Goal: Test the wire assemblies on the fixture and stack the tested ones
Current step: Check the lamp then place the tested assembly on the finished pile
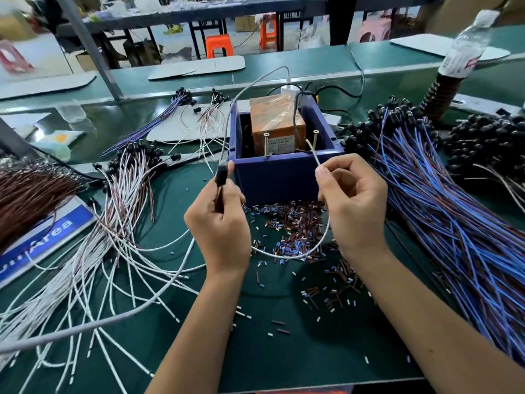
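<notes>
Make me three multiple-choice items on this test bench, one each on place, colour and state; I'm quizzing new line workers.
1. Where does the heap of blue wire assemblies lie, relative to the blue fixture box?
A. to its right
B. inside it
C. to its left

2. What colour is the block inside the box?
A. green
B. orange
C. white

3. What is the right hand doing?
A. resting flat on the mat
B. holding a bottle
C. pinching a white wire

Key: 1 A, the blue bundle fans across the right of the bench; 2 B, its wrapped faces are orange; 3 C, thumb and fingertip close on the wire near the right screw.
</notes>
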Demonstrator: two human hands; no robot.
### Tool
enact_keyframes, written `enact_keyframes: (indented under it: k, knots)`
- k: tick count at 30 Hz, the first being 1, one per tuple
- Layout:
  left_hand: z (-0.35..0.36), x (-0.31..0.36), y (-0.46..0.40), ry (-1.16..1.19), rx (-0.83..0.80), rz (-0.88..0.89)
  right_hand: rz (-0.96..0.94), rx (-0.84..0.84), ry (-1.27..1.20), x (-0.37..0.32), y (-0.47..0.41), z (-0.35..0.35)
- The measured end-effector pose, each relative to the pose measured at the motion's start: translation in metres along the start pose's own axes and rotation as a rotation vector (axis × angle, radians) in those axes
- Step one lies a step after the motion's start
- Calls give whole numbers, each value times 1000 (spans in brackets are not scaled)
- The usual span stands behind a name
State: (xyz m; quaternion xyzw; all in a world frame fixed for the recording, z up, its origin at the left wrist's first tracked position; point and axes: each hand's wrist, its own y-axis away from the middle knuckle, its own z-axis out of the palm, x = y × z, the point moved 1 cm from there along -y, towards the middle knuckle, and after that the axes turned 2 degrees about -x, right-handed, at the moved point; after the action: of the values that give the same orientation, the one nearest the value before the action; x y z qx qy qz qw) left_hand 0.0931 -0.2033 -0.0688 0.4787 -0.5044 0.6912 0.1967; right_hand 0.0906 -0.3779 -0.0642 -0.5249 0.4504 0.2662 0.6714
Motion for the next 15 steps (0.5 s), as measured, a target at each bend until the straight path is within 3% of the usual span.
enact_keyframes:
  k: [4,12,15]
  knots:
    - [7,3,-3,-53,83,47,-95,130,142,0,1,-3]
    - [26,7,-9,-44,85,20,-83,293,286,7,0,-4]
    - [32,7,-10,-62,99,14,-105,285,357,8,-2,-5]
